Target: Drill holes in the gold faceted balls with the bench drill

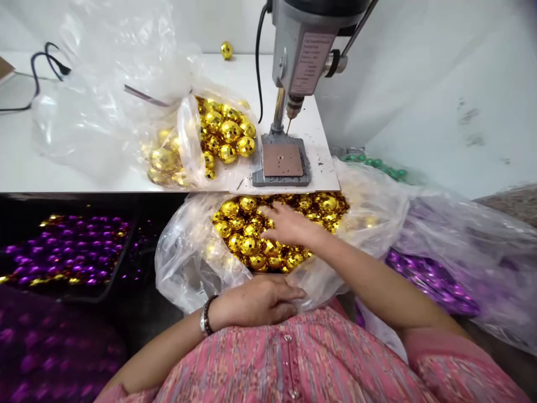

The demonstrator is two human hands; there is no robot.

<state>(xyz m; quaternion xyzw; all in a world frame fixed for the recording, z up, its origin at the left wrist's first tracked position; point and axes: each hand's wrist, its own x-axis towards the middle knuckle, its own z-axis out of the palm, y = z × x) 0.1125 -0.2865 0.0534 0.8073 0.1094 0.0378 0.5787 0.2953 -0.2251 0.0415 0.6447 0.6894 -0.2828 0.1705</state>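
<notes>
Gold mirrored balls (250, 245) fill a clear plastic bag (180, 252) held against my body below the table edge. Over these balls reaches my right hand (289, 224), fingers spread, slightly blurred, with no ball visibly gripped. My left hand (260, 299) lies flat across the bag's near edge, fingers stretched to the right. On the table, a second clear bag (191, 137) lies on its side with more gold balls (230, 131) at its mouth. Beside it stands a bench drill (300, 61), its thin bit above a brown block (283, 160) on the metal base.
One gold ball (226, 50) sits at the table's back edge. A dark crate (113, 274) of purple balls (71, 249) stands lower left. At right lie purple balls (432, 282) in plastic and green beads (377, 163). A cable (37, 73) crosses the table's left end.
</notes>
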